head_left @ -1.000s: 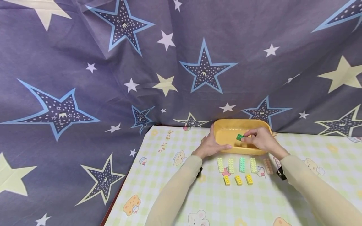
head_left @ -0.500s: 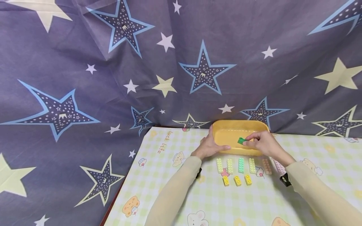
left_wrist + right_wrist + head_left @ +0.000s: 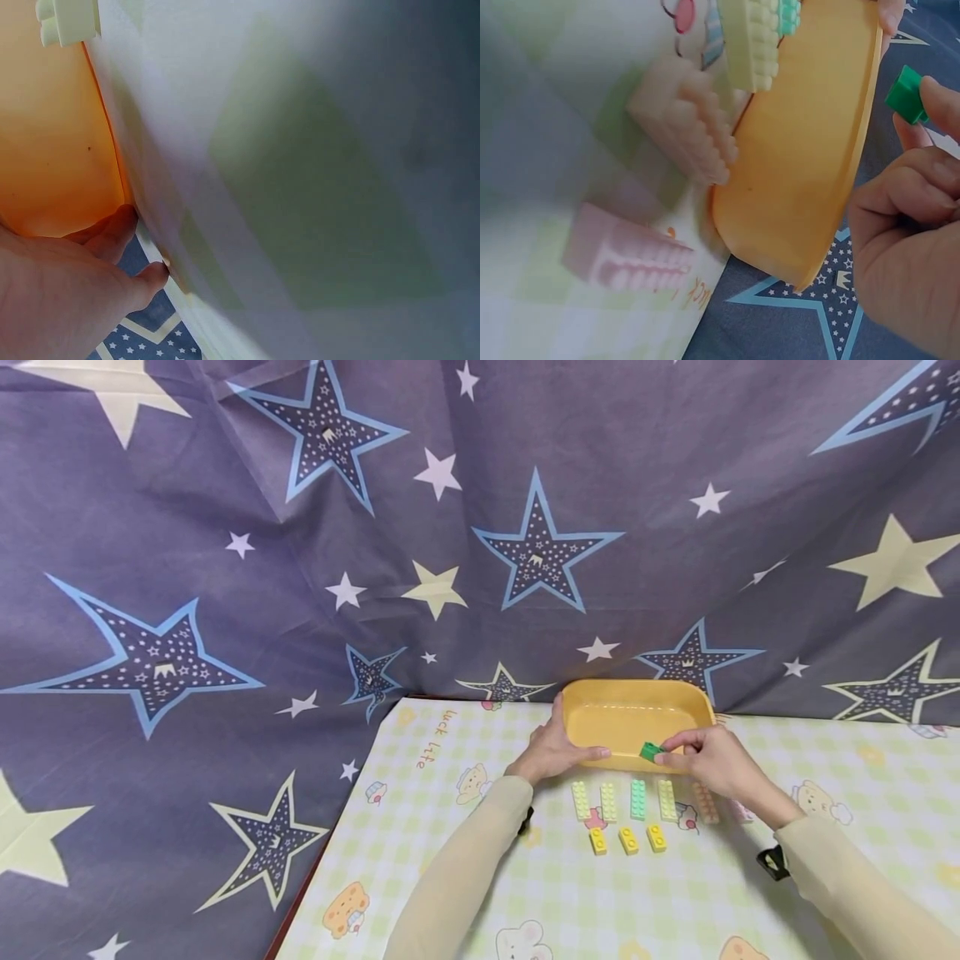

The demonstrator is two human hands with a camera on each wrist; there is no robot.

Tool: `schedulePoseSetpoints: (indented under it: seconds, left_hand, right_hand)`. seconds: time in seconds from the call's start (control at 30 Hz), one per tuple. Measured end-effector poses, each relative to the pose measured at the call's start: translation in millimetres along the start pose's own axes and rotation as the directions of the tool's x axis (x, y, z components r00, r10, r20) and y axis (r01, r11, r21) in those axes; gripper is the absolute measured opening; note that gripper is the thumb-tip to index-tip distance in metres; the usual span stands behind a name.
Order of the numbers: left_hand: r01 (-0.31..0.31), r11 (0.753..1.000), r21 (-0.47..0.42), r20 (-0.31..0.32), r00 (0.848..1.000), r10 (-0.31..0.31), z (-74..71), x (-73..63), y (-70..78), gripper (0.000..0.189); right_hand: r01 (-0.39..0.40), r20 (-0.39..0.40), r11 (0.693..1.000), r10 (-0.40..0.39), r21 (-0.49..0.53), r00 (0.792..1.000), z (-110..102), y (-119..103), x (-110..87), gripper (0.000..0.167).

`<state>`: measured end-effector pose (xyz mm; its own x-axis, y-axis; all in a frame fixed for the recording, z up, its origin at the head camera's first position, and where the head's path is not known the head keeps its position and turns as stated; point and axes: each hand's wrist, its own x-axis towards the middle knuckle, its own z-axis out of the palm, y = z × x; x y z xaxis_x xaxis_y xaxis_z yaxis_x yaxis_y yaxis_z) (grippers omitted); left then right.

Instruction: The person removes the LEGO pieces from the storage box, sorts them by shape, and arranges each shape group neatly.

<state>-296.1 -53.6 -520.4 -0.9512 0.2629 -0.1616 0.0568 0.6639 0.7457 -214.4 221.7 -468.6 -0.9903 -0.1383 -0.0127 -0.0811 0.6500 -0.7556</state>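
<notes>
My right hand [image 3: 716, 762] pinches a small green building brick [image 3: 651, 751] between thumb and fingertips, over the front rim of a yellow plastic tub [image 3: 600, 689]. In the right wrist view the green brick [image 3: 906, 96] shows above the level of the tub's rim. At the tub's left end, my left hand [image 3: 551, 747] holds its side, thumb lying along the front rim. The left wrist view has this hand [image 3: 82, 281] against the tub's orange-looking wall [image 3: 60, 142].
In front of the tub lies a row of long studded bricks, including a mint green one [image 3: 637, 799], a peach one [image 3: 706, 803] and a pink one [image 3: 622, 251]. Nearer stand three small yellow bricks [image 3: 628, 840]. A star-patterned curtain [image 3: 450, 527] hangs behind the checked tablecloth [image 3: 420, 893].
My right hand has brought the green brick from inside the tub toward me and slightly right, to the front rim. The left hand keeps its hold on the tub.
</notes>
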Motion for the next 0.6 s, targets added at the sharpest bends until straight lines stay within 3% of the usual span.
schedulePoseSetpoints:
  seconds: [0.1, 0.37, 0.47, 0.6]
  left_hand:
    - [-0.004, 1.0, -0.002, -0.001, 1.0, 0.004, 0.1, 0.2, -0.4, 0.143]
    - [-0.003, 1.0, -0.012, -0.002, 1.0, 0.003, 0.9, 2.1, -1.7, 0.143]
    - [-0.001, 1.0, -0.015, -0.001, 1.0, 0.001, 0.8, 2.1, -2.0, 0.143]
    - [-0.007, 1.0, -0.017, -0.004, 1.0, 0.007, 0.7, 2.2, -2.5, 0.144]
  right_hand:
    - [-0.025, 0.018, 0.999, 0.025, 0.024, 1.0, 2.4, 1.8, -7.0, 0.033]
    - [-0.12, 0.116, 0.969, 0.097, 0.216, 0.989, 5.6, 1.8, -21.0, 0.036]
    - [-0.124, 0.114, 0.968, 0.101, 0.217, 0.988, 6.9, 1.6, -25.8, 0.033]
    - [-0.095, 0.063, 0.985, 0.087, 0.142, 0.994, 10.5, 2.2, -33.9, 0.028]
